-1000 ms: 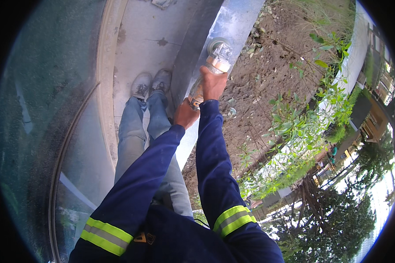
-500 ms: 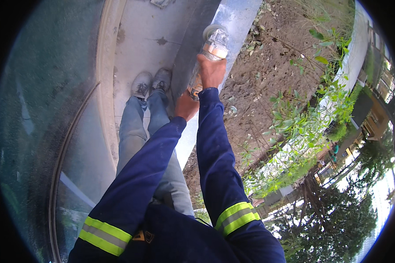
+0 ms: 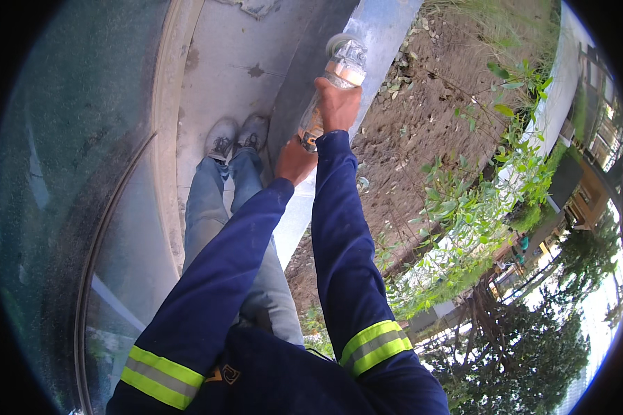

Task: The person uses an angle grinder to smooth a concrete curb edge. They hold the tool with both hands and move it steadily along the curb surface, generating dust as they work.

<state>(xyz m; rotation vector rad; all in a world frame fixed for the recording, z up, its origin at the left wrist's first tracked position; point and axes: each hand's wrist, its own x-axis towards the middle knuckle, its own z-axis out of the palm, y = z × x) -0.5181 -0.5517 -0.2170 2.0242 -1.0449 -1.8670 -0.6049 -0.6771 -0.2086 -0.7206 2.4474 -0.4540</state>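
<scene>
Dark green glass, which carries some pale reflections, fills the left side, and beside it runs a curved beige kerb. Next comes grey pavement with a dark stain on it. On this pavement stand two dusty shoes, close together, below faded blue jeans. From the lower edge reach two navy sleeves, each with a yellow and silver band. The left hand is closed around the rear end of an angle grinder, which is orange and grey and covered with dust. The grinder lies slanting over a low ledge, its round disc near the pavement-side edge; whether the disc touches the surface, I cannot tell. Further forward, the right hand is clamped on the grinder's body, just behind its metal head. The two hands are near each other but apart. Right of the ledge is brown soil with dry leaves, then green leafy plants, and at the far right a dark tree.
</scene>
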